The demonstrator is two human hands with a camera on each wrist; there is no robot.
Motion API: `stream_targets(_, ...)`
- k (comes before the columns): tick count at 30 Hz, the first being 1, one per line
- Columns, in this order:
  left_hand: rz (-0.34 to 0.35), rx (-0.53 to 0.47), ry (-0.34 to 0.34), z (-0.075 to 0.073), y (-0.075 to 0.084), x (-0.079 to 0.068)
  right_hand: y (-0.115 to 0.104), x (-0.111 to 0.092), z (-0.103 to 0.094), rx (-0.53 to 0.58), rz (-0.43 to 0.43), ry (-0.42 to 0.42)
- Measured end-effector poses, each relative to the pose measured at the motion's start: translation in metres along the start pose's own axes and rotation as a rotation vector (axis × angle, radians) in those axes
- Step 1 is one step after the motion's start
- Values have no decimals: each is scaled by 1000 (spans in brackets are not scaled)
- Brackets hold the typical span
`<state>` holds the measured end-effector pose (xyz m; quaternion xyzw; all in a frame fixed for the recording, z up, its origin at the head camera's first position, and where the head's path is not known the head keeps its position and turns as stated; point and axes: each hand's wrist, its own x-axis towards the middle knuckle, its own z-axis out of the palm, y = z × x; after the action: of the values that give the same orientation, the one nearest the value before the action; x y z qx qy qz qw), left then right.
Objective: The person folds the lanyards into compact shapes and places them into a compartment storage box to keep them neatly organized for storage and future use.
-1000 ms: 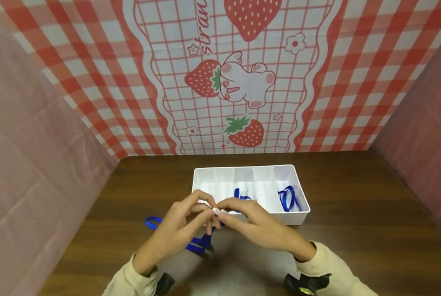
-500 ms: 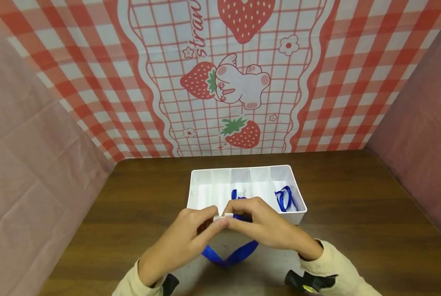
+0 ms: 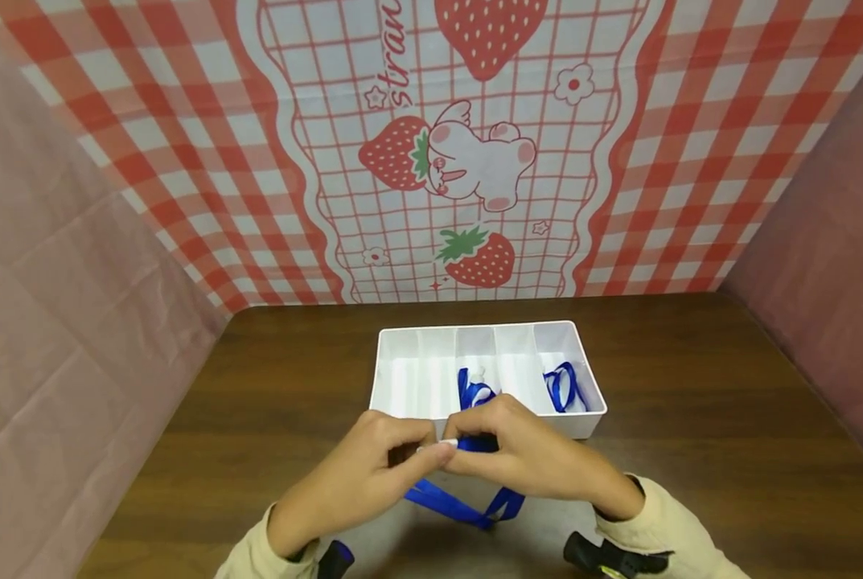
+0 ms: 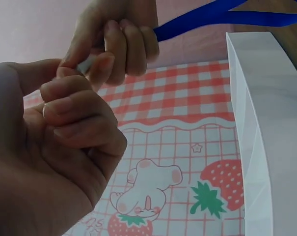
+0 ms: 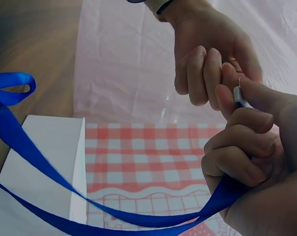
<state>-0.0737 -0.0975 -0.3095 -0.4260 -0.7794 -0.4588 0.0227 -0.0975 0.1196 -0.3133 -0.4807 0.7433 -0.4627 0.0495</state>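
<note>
Both hands meet in front of the white box, at a small white end piece (image 3: 449, 442) of a blue ribbon lanyard (image 3: 445, 505). My left hand (image 3: 369, 474) pinches the white piece between thumb and curled forefinger. Thumb and forefinger of my right hand (image 3: 528, 450) grip the same piece from the other side. In the right wrist view, the white piece (image 5: 237, 94) shows a thin metallic bit at its tip, and the right hand's lower fingers curl round the ribbon (image 5: 229, 194). The ribbon's loop hangs below the hands in the head view. Fingers hide most of the white piece.
A white divided box (image 3: 576, 426) stands just beyond the hands. One compartment holds a blue ribbon (image 3: 478, 394) with a white part; the far right one holds another coiled blue ribbon (image 3: 563, 388). Behind the brown table (image 3: 293, 362) hangs a checked strawberry cloth (image 3: 272, 233).
Both hands have come slightly lower and nearer the body, closing in on the white piece. The ribbon has swung from left of the hands to hang below them and toward the right.
</note>
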Motion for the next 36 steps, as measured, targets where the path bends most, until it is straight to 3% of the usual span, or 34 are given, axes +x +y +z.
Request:
stream_targets(5,46,-23,-19,-8,3,0,-8,-1,-4,82,20,-45)
stream_targets(10,69,2,14,-14,4,1,-11,-9,-13,188,62,-17)
stream_targets(17,77,64,22,-24,0,-7,-6,-29,-23,185,123,-8)
stream_targets(21,35,93,61,-30,-9,-20,1,-46,-34,164,145,1)
stream_targets(28,-71,47,76,-33,-24,-44,18,-75,-44,123,166,17)
stream_targets(36,-174,-15,138,-40,-45,-71,33,-104,-57,88,223,64)
